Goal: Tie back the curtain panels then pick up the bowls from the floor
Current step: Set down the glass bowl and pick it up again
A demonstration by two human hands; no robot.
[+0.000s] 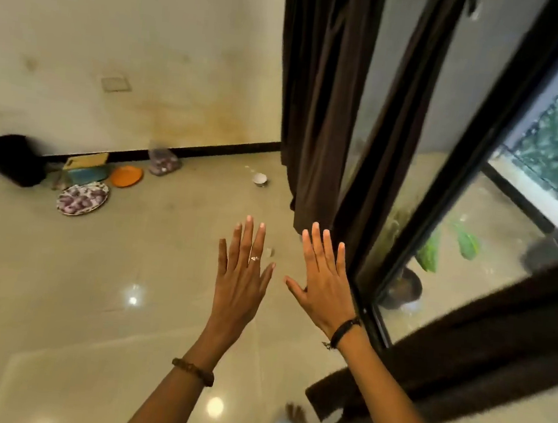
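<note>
Both my hands are raised in front of me with straight, spread fingers and hold nothing: my left hand (pixel 243 269) wears a ring, my right hand (pixel 323 281) is close to the window frame. Dark brown curtain panels hang ahead: one (pixel 320 95) near the wall corner, another (pixel 396 127) against the glass. A third curtain panel (pixel 484 339) hangs at lower right. A small white bowl (pixel 259 179) sits on the floor near the far curtain. An orange bowl (pixel 126 176) lies by the wall.
A patterned plate (pixel 82 198), a blue box (pixel 85 173), a clear container (pixel 164 163) and a black object (pixel 14 159) lie along the far wall. The black-framed glass door (pixel 444 201) stands to my right, with a potted plant (pixel 404 286) behind it. The tiled floor is glossy.
</note>
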